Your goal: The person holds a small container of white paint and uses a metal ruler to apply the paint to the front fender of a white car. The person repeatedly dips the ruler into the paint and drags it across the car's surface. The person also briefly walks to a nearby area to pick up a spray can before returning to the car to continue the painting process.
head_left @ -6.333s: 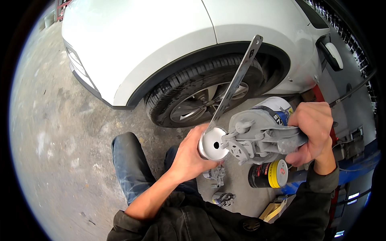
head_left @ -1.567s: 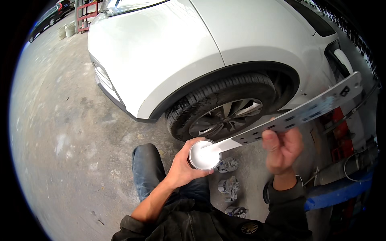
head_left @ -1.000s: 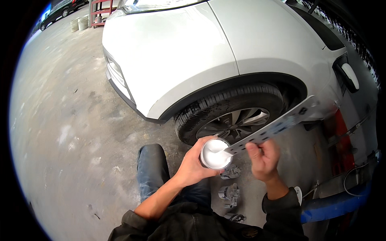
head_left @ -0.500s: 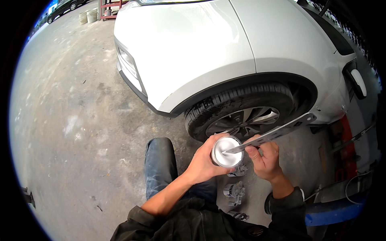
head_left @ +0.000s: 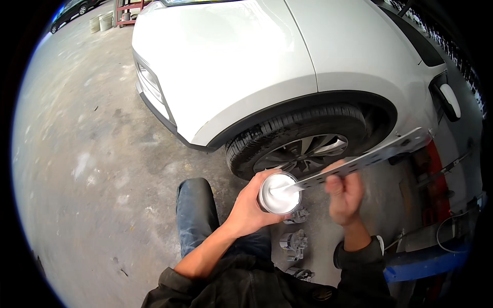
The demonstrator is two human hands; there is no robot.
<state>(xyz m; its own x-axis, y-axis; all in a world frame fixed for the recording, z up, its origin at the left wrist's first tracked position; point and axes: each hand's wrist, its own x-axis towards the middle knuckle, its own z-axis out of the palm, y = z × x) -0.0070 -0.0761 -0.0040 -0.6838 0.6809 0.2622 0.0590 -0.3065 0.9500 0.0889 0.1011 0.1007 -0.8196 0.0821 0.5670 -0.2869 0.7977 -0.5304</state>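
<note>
A round clear-walled cup of white paint (head_left: 279, 197) sits in my left hand (head_left: 250, 208), whose fingers and thumb wrap around its side. My right hand (head_left: 345, 197) pinches a long flat metal stirring stick (head_left: 354, 165) with holes along it. The stick's lower end dips into the white paint, and a raised streak shows on the surface there. Its other end points up and right toward the car. Some motion blur lies over the stick and my right hand.
A white car (head_left: 257, 56) stands in front, its front wheel (head_left: 303, 141) just beyond the cup. Several small cups with grey contents, one a spray-gun-like cup (head_left: 294, 240), stand on the concrete floor (head_left: 87, 190) below. A blue beam (head_left: 426, 264) lies at right.
The stick has swung outward to the right with my right hand, its tip still in the paint. The cup sits slightly further left in view as the whole picture has shifted.
</note>
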